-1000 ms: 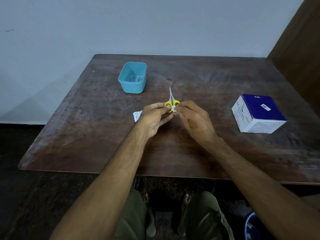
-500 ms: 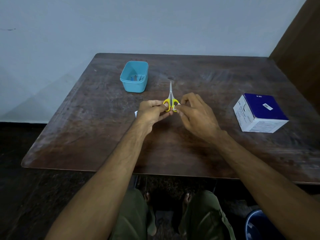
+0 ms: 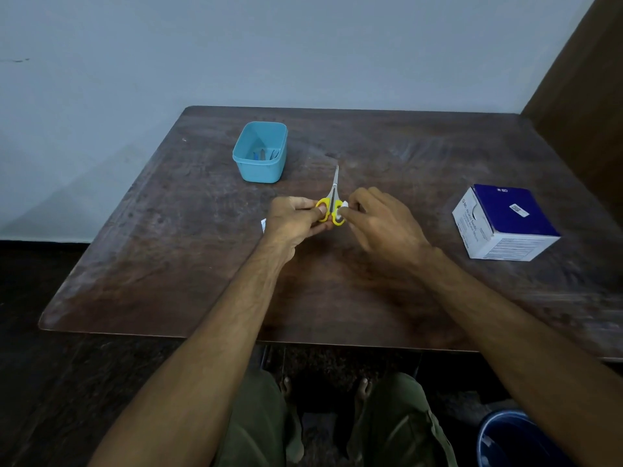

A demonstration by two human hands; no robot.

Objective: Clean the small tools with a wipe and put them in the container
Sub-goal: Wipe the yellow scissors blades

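Above the middle of the brown wooden tabletop (image 3: 188, 264), small yellow-handled scissors (image 3: 332, 205) are held by the left hand (image 3: 296, 220), while a white wipe (image 3: 344, 205) is pinched on their handle by the right hand (image 3: 381, 224), with the light blue plastic container (image 3: 260, 152) far left.

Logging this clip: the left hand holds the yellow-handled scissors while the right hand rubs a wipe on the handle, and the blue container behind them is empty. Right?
Not quite. The head view shows the blue container already holds a few small tools. The rest stands: left hand holds the scissors, right hand rubs the wipe on the handle.
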